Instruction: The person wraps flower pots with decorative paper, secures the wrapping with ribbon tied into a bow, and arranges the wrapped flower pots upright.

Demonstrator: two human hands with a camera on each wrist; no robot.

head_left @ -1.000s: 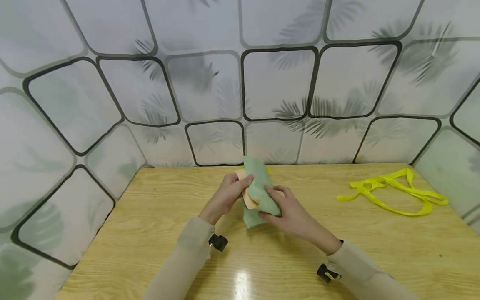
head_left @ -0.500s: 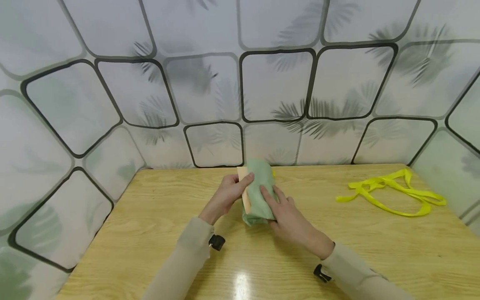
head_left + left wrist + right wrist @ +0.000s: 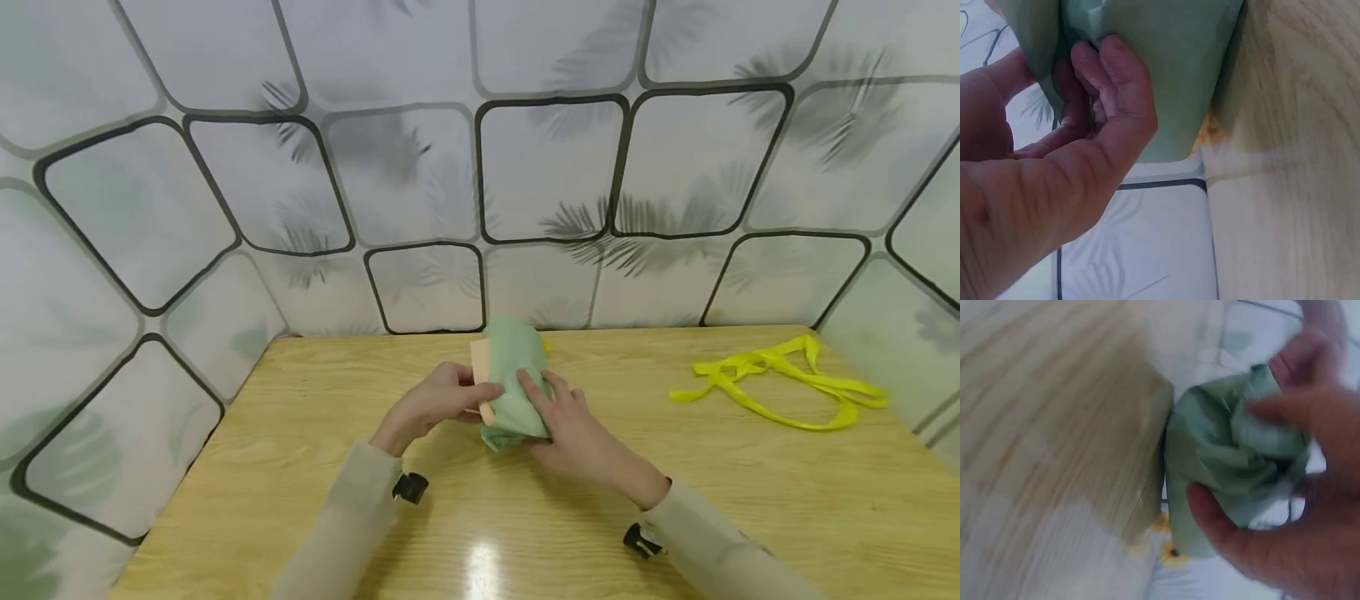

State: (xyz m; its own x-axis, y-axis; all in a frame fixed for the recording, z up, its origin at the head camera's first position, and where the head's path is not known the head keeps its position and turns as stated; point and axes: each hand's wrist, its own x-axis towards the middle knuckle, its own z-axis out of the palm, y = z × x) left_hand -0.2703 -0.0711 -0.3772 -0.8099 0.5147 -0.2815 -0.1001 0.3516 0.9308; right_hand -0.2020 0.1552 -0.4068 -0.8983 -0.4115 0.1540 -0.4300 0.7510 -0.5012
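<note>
A bundle wrapped in green paper [image 3: 517, 350] is held over the middle of the table, with a peach inner side of the paper [image 3: 480, 358] showing along its left edge. My left hand [image 3: 435, 402] pinches that edge, thumb in front and fingers behind. In the left wrist view its fingers [image 3: 1124, 81] curl against the green sheet. From the right, my right hand [image 3: 581, 442] grips the wrapped bundle, fingers spread over its front. Yellow flowers [image 3: 1172, 555] stick out past the far end of the wrap in the right wrist view, where the hand is blurred.
A loose, tangled yellow ribbon [image 3: 795, 383] lies on the right side of the wooden table [image 3: 300, 467]. Patterned cloth walls [image 3: 555, 167] with dark-framed squares stand behind and at both sides.
The green paper has been drawn round into a narrower, smoother roll. My right hand has moved up onto its front, and my left hand has shifted left and down along the edge.
</note>
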